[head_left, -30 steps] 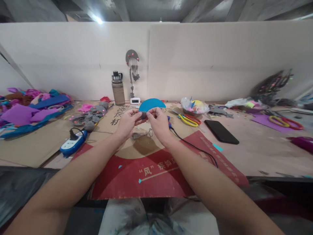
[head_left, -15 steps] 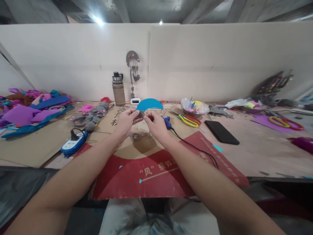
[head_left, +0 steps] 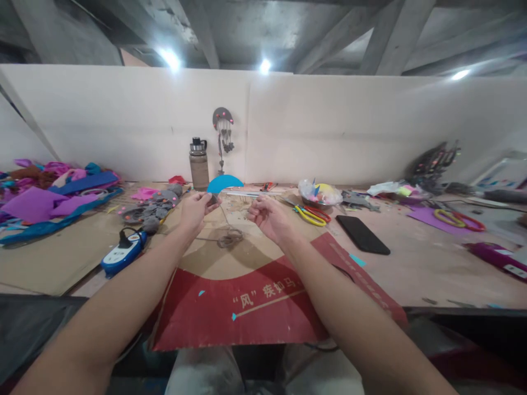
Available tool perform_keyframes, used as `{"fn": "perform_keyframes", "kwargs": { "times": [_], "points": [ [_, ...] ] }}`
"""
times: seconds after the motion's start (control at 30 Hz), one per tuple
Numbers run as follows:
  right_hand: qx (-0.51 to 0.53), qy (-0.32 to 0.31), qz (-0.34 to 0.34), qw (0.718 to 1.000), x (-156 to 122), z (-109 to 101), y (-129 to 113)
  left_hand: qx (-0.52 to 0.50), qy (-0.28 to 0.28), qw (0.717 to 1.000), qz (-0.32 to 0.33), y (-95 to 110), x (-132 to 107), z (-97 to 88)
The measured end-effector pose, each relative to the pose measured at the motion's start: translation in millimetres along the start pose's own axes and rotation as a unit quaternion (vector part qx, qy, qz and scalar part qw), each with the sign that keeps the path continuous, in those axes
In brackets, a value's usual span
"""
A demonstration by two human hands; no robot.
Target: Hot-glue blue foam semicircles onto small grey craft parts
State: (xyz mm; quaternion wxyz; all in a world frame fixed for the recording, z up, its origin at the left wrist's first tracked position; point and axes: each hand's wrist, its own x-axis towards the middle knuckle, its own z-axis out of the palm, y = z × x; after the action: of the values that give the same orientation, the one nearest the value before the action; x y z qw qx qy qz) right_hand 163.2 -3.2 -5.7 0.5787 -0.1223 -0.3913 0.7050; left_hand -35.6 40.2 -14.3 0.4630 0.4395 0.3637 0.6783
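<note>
My left hand (head_left: 196,209) is raised over the brown cardboard and pinches the lower edge of a blue half-round felt piece (head_left: 224,182), which stands up above the fingers. My right hand (head_left: 268,215) hovers a short way to the right with its fingers curled together; a thin thread seems to run from it toward the left hand, though it is too fine to be sure. Below and between the hands a small coil of grey string (head_left: 230,239) lies on the cardboard.
A red and brown cardboard sheet (head_left: 255,302) covers the desk in front of me. A blue-white power strip (head_left: 122,252) lies left, grey felt bits (head_left: 154,203) and purple-blue felt (head_left: 45,200) further left. A bottle (head_left: 198,163), yellow scissors (head_left: 309,214) and a black phone (head_left: 362,234) sit beyond.
The hands have come apart: the left carried the blue felt piece to the left, the right drew away to the right. The camera tilted up, showing more ceiling.
</note>
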Motion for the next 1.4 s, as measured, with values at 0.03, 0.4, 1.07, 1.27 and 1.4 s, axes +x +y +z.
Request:
{"fn": "perform_keyframes", "kwargs": {
  "times": [0.03, 0.4, 1.07, 1.27, 1.4],
  "points": [
    [0.01, -0.014, 0.003, 1.0, -1, 2, -1, 0.002, -0.006, 1.0, 0.001, 0, -1, 0.1],
    [-0.003, -0.04, -0.004, 0.999, -4, 9, -3, 0.017, -0.016, 1.0, -0.008, -3, -2, -0.1],
    [0.013, -0.048, 0.051, 0.997, -9, 15, -2, 0.05, -0.019, 0.998, -0.038, -3, -3, -1.6],
    [-0.05, -0.041, 0.059, 0.996, -10, 16, 3, 0.05, -0.024, 0.997, -0.045, -3, -4, -1.5],
    [-0.072, -0.054, 0.059, 0.994, -11, 17, 4, 0.042, -0.045, 0.997, -0.035, -2, -7, 0.6]
  ]
}}
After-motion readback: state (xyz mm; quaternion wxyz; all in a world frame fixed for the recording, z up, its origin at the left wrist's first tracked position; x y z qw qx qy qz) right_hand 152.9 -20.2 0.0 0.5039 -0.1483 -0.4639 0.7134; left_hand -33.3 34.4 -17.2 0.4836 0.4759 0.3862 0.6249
